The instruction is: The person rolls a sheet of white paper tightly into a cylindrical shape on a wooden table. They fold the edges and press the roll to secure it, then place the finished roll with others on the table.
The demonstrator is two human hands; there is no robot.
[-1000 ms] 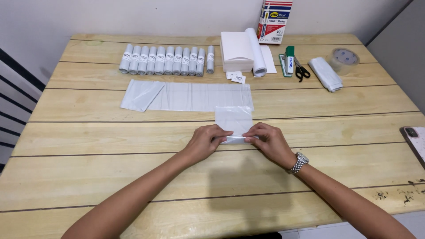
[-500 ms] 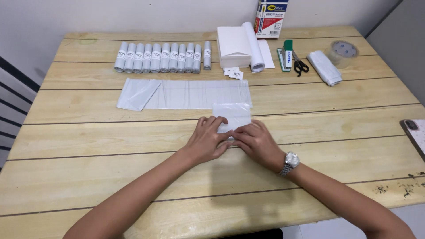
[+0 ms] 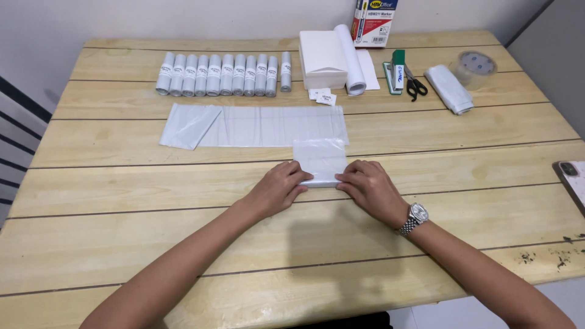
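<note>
You are pressing your left hand (image 3: 281, 189) flat on the near left corner of the folded white plastic bag (image 3: 320, 159), fingers spread and holding it down, not pinching. The bag is lying mid-table, its far edge touching the long flattened plastic strip (image 3: 256, 126). Your right hand (image 3: 367, 187) is pressing the near right corner likewise. Keep both edges level and the pressure even, so the fold is forming straight. Your fingertips are hiding the bag's near edge, and a phone (image 3: 574, 180) is being cut off at the right.
</note>
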